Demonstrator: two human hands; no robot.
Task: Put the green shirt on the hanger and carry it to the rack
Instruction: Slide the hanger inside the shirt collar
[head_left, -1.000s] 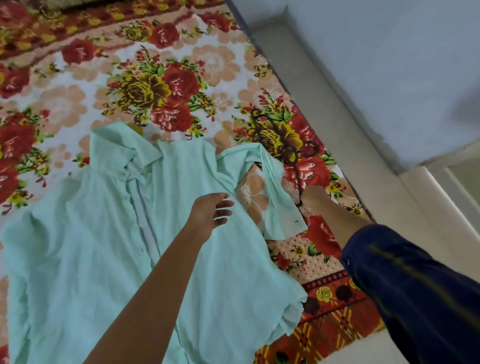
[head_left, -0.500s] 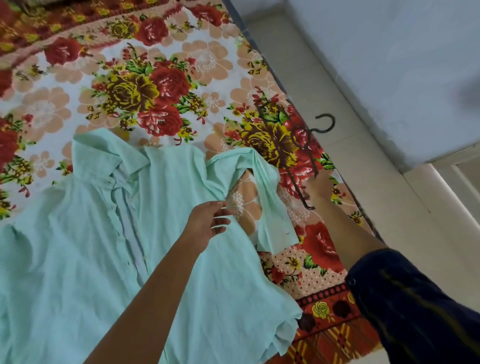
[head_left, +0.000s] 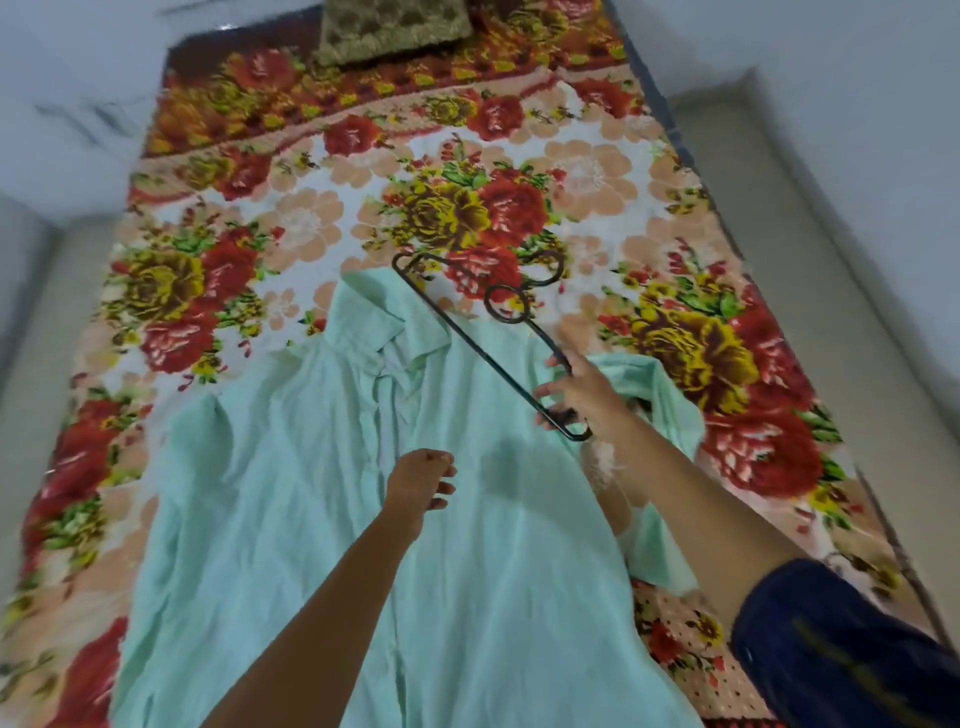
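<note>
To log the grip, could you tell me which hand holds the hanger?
The right hand grips the black hanger; the left hand holds nothing.

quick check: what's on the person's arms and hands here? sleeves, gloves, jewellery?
Both hands are bare: no gloves, and no rings or watch that the head view shows. The left hand comes off a forearm bare all the way to the frame edge, with no sleeve in view. The right hand also has a bare forearm, with a dark navy sleeve pushed up near the elbow, faint yellowish streaks on it.
</note>
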